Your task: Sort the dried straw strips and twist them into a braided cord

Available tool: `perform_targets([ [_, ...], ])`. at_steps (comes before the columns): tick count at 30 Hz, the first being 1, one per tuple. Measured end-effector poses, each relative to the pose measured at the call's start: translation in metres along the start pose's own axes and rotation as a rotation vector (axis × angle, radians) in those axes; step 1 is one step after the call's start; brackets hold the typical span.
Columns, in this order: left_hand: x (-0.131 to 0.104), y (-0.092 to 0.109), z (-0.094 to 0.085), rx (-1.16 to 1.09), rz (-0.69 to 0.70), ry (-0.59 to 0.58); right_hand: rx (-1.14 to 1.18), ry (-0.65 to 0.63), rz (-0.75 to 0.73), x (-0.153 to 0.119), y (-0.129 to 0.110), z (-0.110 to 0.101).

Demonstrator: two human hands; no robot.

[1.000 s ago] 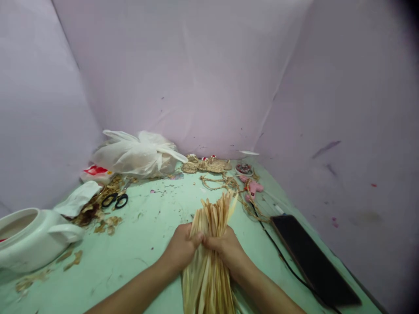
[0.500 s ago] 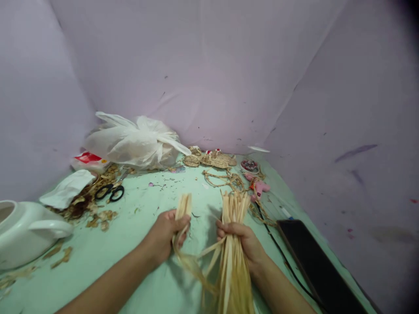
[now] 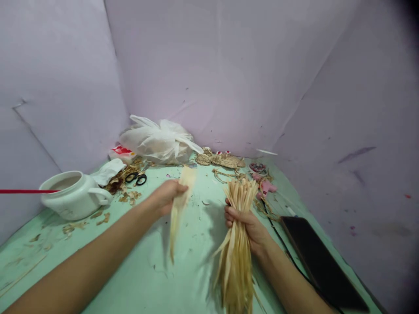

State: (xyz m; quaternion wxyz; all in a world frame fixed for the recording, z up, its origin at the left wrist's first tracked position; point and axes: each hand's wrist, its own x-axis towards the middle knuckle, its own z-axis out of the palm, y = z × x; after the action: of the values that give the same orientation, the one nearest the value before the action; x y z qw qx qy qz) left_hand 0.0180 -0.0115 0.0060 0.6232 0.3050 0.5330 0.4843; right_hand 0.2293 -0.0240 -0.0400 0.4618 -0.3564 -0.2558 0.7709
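Observation:
My left hand (image 3: 169,196) pinches a flat, pale strip of dried plant fibre (image 3: 178,218), which hangs down and tapers to a point above the table. A thick bundle of similar fibre strips (image 3: 236,266) is held upright in my right hand (image 3: 240,220), the fingers wrapped round its upper part. The bundle's cut ends fan out above the fist, and its lower ends spread loosely below. The single strip and the bundle are apart. Part of the right hand's fingers is hidden behind the bundle.
A white pot (image 3: 73,203) stands at the left. Black-handled scissors (image 3: 135,178) lie near dried scraps. Behind are a white plastic bag (image 3: 160,141) and woven pieces (image 3: 225,160). To the right lie a pink glue gun (image 3: 266,187), its black cord and a dark flat slab (image 3: 322,261).
My left hand has moved away from the bundle, and its strip has come free of it. The view has shifted left, bringing the whole pot and a red stick into sight.

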Motion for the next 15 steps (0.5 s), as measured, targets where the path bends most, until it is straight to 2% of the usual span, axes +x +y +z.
perform_targets([
  [2, -0.008, -0.024, 0.018, 0.031, -0.095, -0.103, -0.046, 0.021, -0.019, -0.005, 0.009, 0.008],
  [4, -0.015, -0.043, 0.031, 0.005, -0.125, -0.196, -0.118, 0.042, -0.011, -0.009, 0.015, 0.015],
  [6, -0.021, -0.053, 0.037, 0.0, -0.112, -0.239, -0.196, 0.071, -0.008, -0.011, 0.02, 0.019],
  [11, -0.021, -0.057, 0.037, -0.01, -0.021, -0.261, -0.28, 0.105, -0.016, -0.01, 0.024, 0.023],
  [15, -0.017, -0.058, 0.035, -0.041, -0.055, -0.286, -0.284, 0.091, 0.01, -0.007, 0.027, 0.02],
])
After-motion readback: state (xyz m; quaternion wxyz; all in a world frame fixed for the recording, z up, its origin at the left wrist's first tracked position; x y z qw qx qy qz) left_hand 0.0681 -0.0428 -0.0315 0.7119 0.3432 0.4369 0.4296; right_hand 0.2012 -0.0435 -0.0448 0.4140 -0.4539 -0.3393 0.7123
